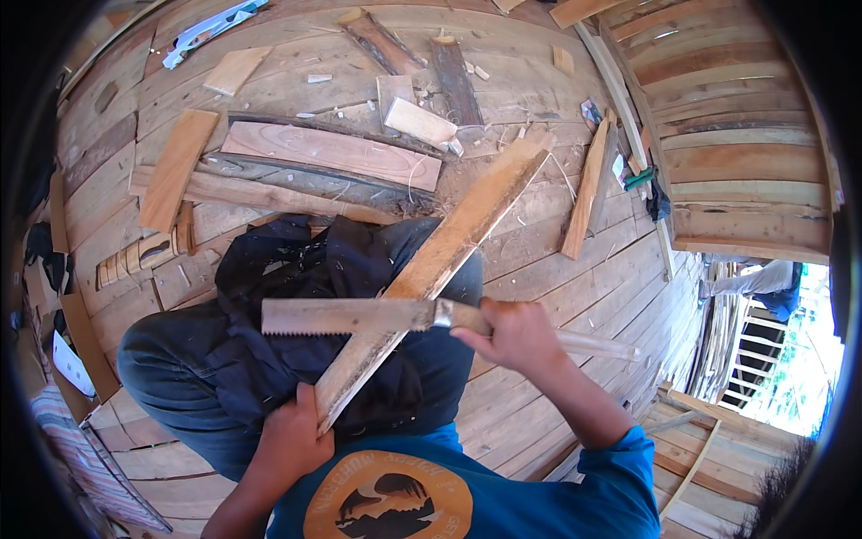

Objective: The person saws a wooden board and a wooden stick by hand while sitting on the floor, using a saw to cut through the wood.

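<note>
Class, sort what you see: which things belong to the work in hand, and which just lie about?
Work in hand:
saw, in the right hand
plank, in the left hand
dark cloth, under the plank

Lying about:
reddish board
pale block
striped cloth

Right hand (521,337) grips the handsaw (359,315), which crosses over the slanting board (462,225), while the left hand (293,437) clutches the board's near end!

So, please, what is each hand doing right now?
Left hand: closed, holding the plank.
Right hand: closed, holding the saw by its handle.
</note>
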### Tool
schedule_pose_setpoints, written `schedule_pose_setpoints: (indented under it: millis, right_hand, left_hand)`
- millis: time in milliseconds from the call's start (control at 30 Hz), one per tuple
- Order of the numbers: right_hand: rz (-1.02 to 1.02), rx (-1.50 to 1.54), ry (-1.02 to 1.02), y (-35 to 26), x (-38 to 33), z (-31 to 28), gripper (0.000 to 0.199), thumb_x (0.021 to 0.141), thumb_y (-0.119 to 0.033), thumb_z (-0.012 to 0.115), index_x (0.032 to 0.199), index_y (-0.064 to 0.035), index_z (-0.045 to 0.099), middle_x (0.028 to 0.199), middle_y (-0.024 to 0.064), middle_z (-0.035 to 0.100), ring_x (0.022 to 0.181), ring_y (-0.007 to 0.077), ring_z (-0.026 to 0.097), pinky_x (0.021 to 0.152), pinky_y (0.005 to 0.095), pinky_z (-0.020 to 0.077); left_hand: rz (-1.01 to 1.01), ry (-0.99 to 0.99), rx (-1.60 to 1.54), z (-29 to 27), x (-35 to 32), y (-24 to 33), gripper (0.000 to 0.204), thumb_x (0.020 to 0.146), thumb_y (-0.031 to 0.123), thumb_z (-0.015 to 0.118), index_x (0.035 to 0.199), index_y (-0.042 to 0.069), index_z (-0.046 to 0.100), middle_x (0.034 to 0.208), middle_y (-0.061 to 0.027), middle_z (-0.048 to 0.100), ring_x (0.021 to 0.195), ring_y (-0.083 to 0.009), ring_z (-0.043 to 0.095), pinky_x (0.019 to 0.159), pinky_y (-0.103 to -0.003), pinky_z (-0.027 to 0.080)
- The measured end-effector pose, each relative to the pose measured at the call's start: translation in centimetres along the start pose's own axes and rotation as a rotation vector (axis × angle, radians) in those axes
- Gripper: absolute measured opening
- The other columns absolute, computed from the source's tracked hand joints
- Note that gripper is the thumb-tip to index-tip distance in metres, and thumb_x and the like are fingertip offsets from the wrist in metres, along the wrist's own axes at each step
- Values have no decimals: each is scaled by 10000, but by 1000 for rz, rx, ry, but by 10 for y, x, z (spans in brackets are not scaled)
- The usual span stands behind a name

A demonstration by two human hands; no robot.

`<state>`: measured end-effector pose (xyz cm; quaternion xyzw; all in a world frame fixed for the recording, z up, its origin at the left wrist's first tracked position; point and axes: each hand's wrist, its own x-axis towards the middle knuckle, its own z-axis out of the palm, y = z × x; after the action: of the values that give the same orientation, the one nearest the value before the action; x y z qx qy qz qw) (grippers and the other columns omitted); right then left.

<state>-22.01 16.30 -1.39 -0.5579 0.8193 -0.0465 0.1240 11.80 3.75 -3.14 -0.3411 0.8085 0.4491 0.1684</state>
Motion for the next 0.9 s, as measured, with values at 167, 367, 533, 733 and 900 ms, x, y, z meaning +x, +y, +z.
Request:
schedule_pose_setpoints:
  millis: [167,367,533,733,900]
  right_hand:
    - [392,-37,48,66,13,-22,530,885,-539,616,716,-38,640,558,188,583,534,370,628,506,449,499]
    - [83,76,-84,12,0,0,598,859,-610,602,722,-29,641,574,192,596,567,385,631,558,459,513]
    - [491,113,21,84,24,-19,606,912,-546,578,700,20,619,606,235,595,622,412,632,596,486,503]
    - [122,71,-92,34,6,-7,590,892,-566,592,681,-15,573,575,206,579,593,418,621,586,496,504]
    - [44,-130,58,72,32,-3,581,824,-601,644,672,-46,564,545,142,581,560,351,632,524,436,507]
  left_hand:
    - [34,-5,15,1,0,-2,454,717,114,647,1084,-44,432,785,-292,623,723,-467,638,671,-519,533]
    - [-34,-20,22,0,-1,0,425,715,117,650,1049,-30,432,769,-282,620,713,-463,636,669,-519,532]
    - [5,-17,-1,-2,0,1,446,720,124,654,1075,-34,434,778,-285,623,719,-464,637,678,-515,534]
    - [-18,-24,-3,-4,-1,3,449,718,112,648,1082,-39,433,785,-286,625,719,-468,634,676,-514,533]
    - [-22,-35,-56,-4,2,7,486,717,90,627,1130,-54,417,786,-319,604,751,-506,607,700,-544,505]
